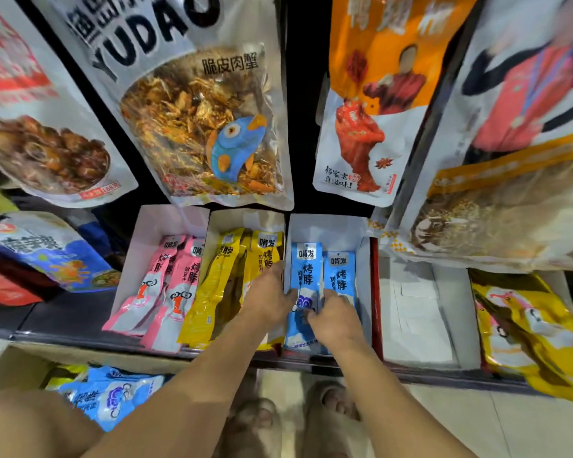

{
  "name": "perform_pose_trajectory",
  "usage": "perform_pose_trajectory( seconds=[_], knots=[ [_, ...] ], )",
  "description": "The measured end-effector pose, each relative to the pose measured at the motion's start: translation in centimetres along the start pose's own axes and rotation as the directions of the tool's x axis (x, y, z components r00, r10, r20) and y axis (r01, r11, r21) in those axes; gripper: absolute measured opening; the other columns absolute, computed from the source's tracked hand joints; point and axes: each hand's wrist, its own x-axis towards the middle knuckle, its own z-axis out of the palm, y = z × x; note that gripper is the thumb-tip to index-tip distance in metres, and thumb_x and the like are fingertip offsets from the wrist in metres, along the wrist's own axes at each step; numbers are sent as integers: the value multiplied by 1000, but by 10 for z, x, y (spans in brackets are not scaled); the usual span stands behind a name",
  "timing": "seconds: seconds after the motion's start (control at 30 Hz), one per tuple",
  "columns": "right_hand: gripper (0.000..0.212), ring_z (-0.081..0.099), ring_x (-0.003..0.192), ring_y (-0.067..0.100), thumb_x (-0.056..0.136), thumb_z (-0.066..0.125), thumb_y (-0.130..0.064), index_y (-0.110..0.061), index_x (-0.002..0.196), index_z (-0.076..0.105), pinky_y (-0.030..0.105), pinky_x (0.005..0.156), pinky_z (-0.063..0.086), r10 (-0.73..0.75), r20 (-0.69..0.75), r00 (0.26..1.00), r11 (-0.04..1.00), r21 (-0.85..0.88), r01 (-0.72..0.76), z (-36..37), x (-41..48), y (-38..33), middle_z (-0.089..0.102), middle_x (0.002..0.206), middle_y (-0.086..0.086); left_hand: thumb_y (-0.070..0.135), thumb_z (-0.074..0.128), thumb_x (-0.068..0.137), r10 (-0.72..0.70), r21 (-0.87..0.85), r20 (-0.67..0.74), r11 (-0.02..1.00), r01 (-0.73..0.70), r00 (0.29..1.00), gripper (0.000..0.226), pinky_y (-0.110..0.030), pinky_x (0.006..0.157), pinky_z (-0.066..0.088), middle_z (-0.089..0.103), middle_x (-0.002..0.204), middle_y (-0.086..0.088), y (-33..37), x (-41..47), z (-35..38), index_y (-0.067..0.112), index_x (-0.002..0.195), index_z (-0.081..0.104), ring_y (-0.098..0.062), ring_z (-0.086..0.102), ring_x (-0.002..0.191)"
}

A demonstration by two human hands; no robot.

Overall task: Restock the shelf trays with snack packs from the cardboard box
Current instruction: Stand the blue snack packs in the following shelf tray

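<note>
You had both hands in the blue tray [361,233], the white card compartment third from the left on the shelf. Your left hand [268,299] braced the glossy blue packs [306,276] from the side while your right hand [333,320] pinched their lower ends, probably to square the slim, slippery sachets upright. Pink packs [166,285] and yellow packs [219,285] filled the neighbouring trays. More blue ones waited in the cardboard box [10,365] below.
</note>
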Motion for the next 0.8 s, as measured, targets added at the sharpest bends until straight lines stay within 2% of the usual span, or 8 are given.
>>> perform_pose_trajectory(
  seconds=[0.07, 0.13, 0.2, 0.43, 0.53, 0.63, 0.7, 0.8],
  knots=[
    [38, 55, 113, 28, 94, 59, -40, -15, 122, 54, 40, 95, 48, -63, -16, 998, 988, -140, 60, -14, -17, -4, 60, 118, 9, 25, 64, 90, 1, 99, -10, 995, 0, 1000, 53, -43, 93, 56, 61, 132, 2, 9, -21, -10, 31, 138, 43, -21, 61, 118],
    [44, 52, 119, 29, 96, 55, -43, -15, 129, 51, 42, 99, 47, -120, -32, 992, 966, -233, 109, -29, -35, -8, 58, 125, 9, 31, 57, 94, -4, 310, -39, 951, 16, 999, 55, -45, 107, 43, 55, 140, -4, 15, -45, -23, 21, 145, 39, -28, 52, 126],
    [49, 49, 124, 31, 96, 54, -43, -13, 134, 48, 44, 103, 45, -157, -32, 987, 944, -299, 140, -40, -52, -14, 55, 132, 11, 33, 51, 94, 4, 417, -54, 909, 18, 999, 53, -45, 110, 37, 52, 142, -6, 18, -71, -36, 17, 144, 41, -31, 46, 131],
    [59, 38, 135, 36, 96, 57, -35, -9, 145, 39, 48, 109, 39, -298, 28, 954, 869, -405, 283, -57, -119, -58, 43, 146, 15, 36, 55, 90, -85, 530, -76, 841, 112, 993, 62, -43, 103, 44, 42, 150, -4, 18, -152, -64, 18, 147, 38, -30, 44, 131],
    [58, 34, 138, 37, 94, 58, -31, -11, 145, 39, 48, 110, 35, -362, 28, 932, 846, -409, 341, -55, -141, -78, 40, 149, 15, 33, 54, 87, -98, 556, -119, 818, 148, 988, 67, -42, 99, 45, 52, 140, -7, 16, -180, -71, 22, 149, 34, -31, 48, 126],
    [54, 33, 138, 37, 95, 54, -29, -11, 144, 39, 50, 111, 35, -420, 40, 907, 813, -427, 395, -48, -159, -96, 41, 146, 15, 30, 54, 85, -92, 548, -172, 818, 173, 981, 55, -41, 95, 45, 59, 129, -9, 12, -203, -83, 20, 138, 46, -32, 51, 122],
    [51, 35, 137, 37, 95, 53, -29, -11, 141, 40, 50, 110, 35, -451, 56, 891, 792, -436, 428, -39, -169, -107, 42, 145, 15, 32, 53, 88, -110, 555, -202, 806, 206, 973, 46, -40, 96, 43, 57, 131, -10, 6, -215, -94, 16, 131, 50, -32, 50, 124],
    [52, 38, 133, 37, 94, 56, -30, -10, 140, 41, 50, 106, 37, -505, 98, 858, 740, -462, 489, -23, -181, -123, 44, 142, 15, 33, 54, 87, -142, 536, -246, 805, 256, 959, 47, -42, 97, 43, 55, 133, -8, -12, -231, -113, 16, 131, 50, -32, 49, 124]
  ],
)
